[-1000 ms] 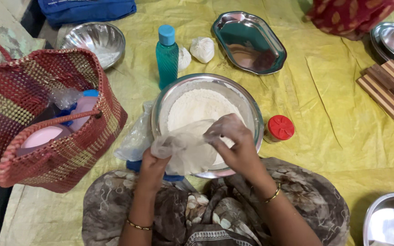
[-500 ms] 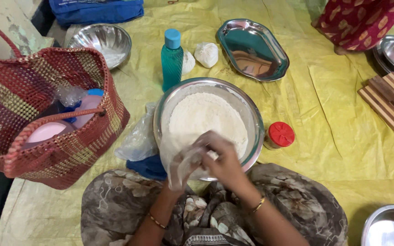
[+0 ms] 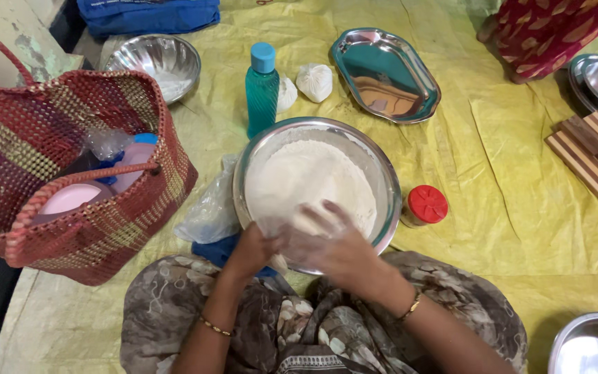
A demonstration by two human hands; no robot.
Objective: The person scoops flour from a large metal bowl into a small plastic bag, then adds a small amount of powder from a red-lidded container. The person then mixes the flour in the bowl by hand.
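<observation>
Both hands [image 3: 306, 242] lowered over yellow sheet [image 3: 506, 180].

Both hands meet at the near rim of the round steel bowl of white flour [image 3: 316, 183]. The left hand [image 3: 254, 248] is curled, fingers bunched toward the right hand [image 3: 327, 244], which spreads its fingers over the flour's near edge; motion blur hides what, if anything, they pinch. Both forearms angle inward from below, each wrist wearing a thin bangle.
</observation>
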